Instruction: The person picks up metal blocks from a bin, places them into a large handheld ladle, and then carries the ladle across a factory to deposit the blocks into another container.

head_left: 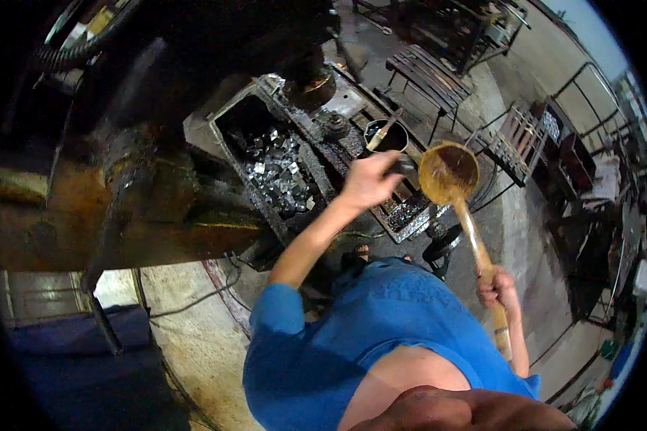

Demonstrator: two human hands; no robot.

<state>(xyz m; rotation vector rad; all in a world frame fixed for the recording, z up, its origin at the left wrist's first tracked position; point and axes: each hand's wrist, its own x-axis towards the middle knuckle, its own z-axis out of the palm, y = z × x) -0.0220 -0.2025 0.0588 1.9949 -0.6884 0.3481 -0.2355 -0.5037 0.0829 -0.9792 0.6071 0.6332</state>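
Observation:
In my right hand (497,286) is the handle of a wooden mallet (449,172), gripped partway down. Its round, yellow-brown head is raised to the right of my left hand. My left hand (372,179) reaches forward over the machine bed, with thumb and fingers curled at a dark piece (404,168) whose kind I cannot make out. Just beyond that hand stands a dark round pot (387,136) with a brush-like tool (385,132) lying across it. Left of the hand, a metal bin (226,136) holds many small shiny metal pieces (280,172).
A large dark machine (194,65) fills the upper left. A slatted metal stool (427,79) and a slatted rack (517,140) stand at the back right. A cable (194,307) runs over the floor at left, near a dark blue cloth (79,345).

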